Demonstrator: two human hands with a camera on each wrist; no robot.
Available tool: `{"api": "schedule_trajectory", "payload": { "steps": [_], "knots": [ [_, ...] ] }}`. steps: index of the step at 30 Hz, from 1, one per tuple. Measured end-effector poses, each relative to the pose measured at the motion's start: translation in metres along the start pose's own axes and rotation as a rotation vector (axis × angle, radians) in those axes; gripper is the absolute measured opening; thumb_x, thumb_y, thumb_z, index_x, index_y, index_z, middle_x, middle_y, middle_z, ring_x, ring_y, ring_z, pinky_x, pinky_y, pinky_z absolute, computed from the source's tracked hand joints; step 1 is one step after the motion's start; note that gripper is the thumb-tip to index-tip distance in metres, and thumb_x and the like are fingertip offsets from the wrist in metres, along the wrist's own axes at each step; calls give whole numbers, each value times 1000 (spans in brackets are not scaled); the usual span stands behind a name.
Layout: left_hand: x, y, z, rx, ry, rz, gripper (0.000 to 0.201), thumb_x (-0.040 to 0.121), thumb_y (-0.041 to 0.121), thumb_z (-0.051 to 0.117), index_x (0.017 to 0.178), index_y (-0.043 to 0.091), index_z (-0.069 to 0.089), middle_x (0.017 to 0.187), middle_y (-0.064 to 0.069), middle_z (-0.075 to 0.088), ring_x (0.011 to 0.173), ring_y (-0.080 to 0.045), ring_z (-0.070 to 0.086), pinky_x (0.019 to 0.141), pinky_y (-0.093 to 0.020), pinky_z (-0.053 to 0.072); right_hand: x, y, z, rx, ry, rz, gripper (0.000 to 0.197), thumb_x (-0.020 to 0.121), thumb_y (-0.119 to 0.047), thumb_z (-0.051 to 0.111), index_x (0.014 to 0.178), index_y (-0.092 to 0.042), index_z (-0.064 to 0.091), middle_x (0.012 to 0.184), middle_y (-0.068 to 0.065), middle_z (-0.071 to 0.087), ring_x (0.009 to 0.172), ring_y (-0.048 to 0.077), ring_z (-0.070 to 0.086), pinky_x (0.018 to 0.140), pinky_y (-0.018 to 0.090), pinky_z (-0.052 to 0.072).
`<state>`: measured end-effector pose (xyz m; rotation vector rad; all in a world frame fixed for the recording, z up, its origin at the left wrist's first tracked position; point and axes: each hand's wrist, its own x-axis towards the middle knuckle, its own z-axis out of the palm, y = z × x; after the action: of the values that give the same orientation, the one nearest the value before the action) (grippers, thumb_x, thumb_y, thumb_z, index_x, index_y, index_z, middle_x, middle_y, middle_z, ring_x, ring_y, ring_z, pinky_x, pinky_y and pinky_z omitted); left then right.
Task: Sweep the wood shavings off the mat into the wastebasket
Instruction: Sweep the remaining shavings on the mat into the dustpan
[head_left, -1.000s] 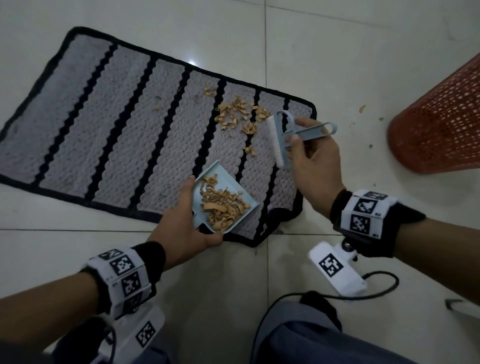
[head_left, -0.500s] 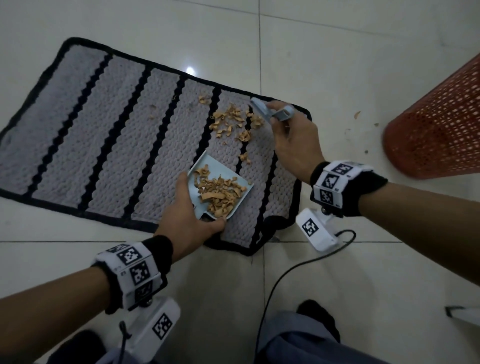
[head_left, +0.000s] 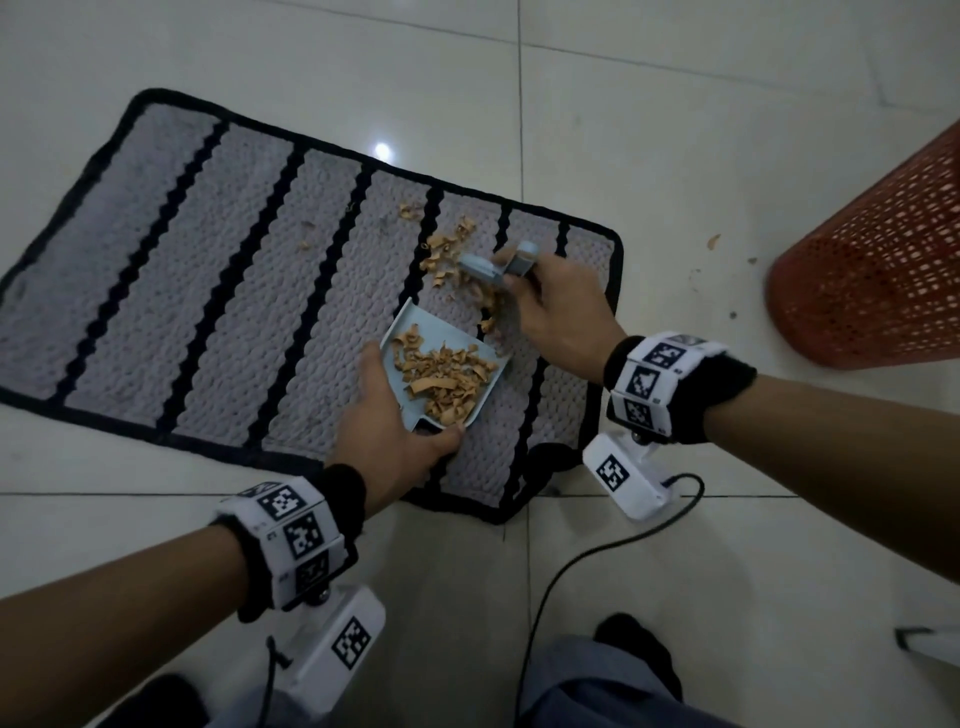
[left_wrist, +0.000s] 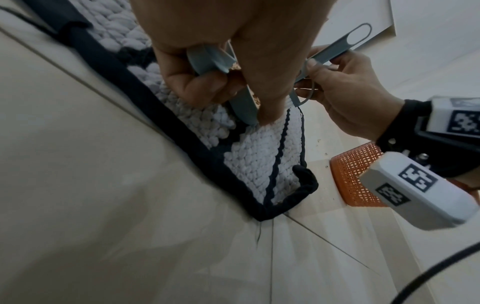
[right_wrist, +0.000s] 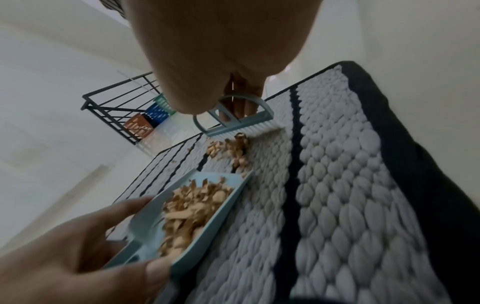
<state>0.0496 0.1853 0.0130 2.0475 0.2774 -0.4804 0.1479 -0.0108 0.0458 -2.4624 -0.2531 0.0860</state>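
A grey mat with black stripes lies on the tiled floor. My left hand grips a small light-blue dustpan resting on the mat, holding a heap of tan wood shavings. My right hand holds a blue hand brush just beyond the pan's open lip, its bristles down on the mat behind a loose pile of shavings. A few stray shavings lie further up the mat. The orange mesh wastebasket stands on the floor to the right.
Scattered shaving bits lie on the tiles between mat and wastebasket. A black cable runs across the floor near my knees. In the right wrist view a black metal rack with coloured boxes stands far off by the wall.
My right hand swung the brush from above the mat's right edge down onto the mat behind the loose shavings and drew them closer to the pan. The left hand keeps the dustpan in place.
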Motion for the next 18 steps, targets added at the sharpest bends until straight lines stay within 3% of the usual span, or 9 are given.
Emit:
{"api": "schedule_trajectory", "payload": {
  "steps": [2, 5, 7, 9, 13, 18],
  "knots": [
    [0, 1, 2, 18, 14, -9, 108, 73, 28, 85, 152, 20, 11, 109, 13, 54, 82, -2, 55, 62, -8, 39, -11, -7, 3, 17, -45, -22, 24, 99, -13, 51, 120, -12, 63, 83, 0, 61, 68, 11, 49, 56, 10, 33],
    [2, 1, 4, 24, 29, -17, 107, 71, 30, 86, 150, 20, 14, 112, 10, 55, 93, -11, 55, 71, -19, 42, -20, -13, 3, 59, -143, -42, 23, 99, -14, 50, 118, -11, 64, 99, 10, 70, 83, 23, 62, 72, 32, 51],
    [3, 1, 5, 17, 31, -12, 106, 71, 31, 86, 149, 22, 15, 112, 9, 56, 92, -12, 56, 71, -18, 43, -23, -16, 1, 71, -182, -39, 22, 99, -14, 50, 116, -10, 63, 101, 13, 70, 87, 30, 63, 76, 42, 53],
    [3, 1, 5, 12, 32, -3, 105, 72, 30, 85, 149, 22, 15, 111, 11, 55, 90, -10, 55, 64, -12, 40, -22, -18, -2, 110, -167, 21, 20, 99, -16, 51, 113, -10, 63, 101, 11, 69, 91, 29, 63, 81, 45, 54],
    [1, 4, 3, 20, 16, -29, 114, 74, 33, 84, 154, 21, 4, 115, 11, 51, 92, -11, 52, 77, -22, 43, -10, -12, -13, 197, -49, 156, 20, 99, -24, 51, 106, -9, 63, 99, 9, 68, 92, 27, 64, 84, 51, 55],
    [-1, 8, 2, -2, -4, -35, 115, 76, 30, 83, 155, 20, 1, 116, 12, 49, 94, -9, 50, 78, -20, 41, 7, -8, -26, 192, 78, 176, 20, 101, -20, 50, 113, -8, 61, 103, 9, 68, 95, 26, 63, 85, 43, 54]
  ]
}}
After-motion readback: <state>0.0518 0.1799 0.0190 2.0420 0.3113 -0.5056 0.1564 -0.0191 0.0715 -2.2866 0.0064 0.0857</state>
